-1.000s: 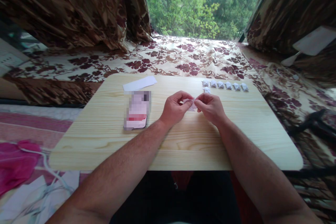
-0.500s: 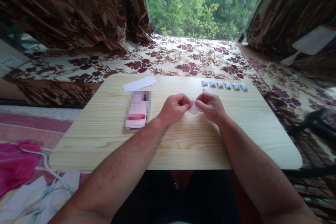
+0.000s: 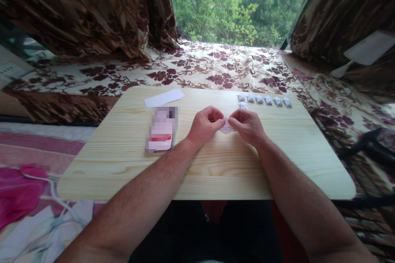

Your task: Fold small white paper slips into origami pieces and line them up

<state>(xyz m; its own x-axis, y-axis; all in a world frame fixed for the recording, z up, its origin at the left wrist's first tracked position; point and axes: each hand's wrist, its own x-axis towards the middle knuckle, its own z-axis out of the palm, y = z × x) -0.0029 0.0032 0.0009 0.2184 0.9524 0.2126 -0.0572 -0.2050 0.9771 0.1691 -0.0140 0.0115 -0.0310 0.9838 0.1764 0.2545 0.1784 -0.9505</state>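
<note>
broadly, brown patterned curtains (image 3: 98, 12) hang at both sides of a window (image 3: 237, 12) full of green leaves, and a floral cloth (image 3: 222, 65) covers the ledge beneath it. nearer stands a pale, wood-grained table (image 3: 216, 176) with rounded corners. over its middle the person's left hand (image 3: 206, 125) and right hand (image 3: 247, 126) come close together, slightly apart, thumbs and fingers of both closed in a pinch. left of the left hand lies a phone (image 3: 161, 143), mostly hidden by pixel blurring, with white paper strips (image 3: 165, 98) just beyond it near the far edge. between the two hands, gripped by each at its upper part, is a small folded paper (image 3: 227, 129), its lower corner pointing toward the person. smallest are six folded pieces (image 3: 260, 99) in a row at the far right, and a seventh piece (image 3: 243, 106) just beyond the right hand.
</note>
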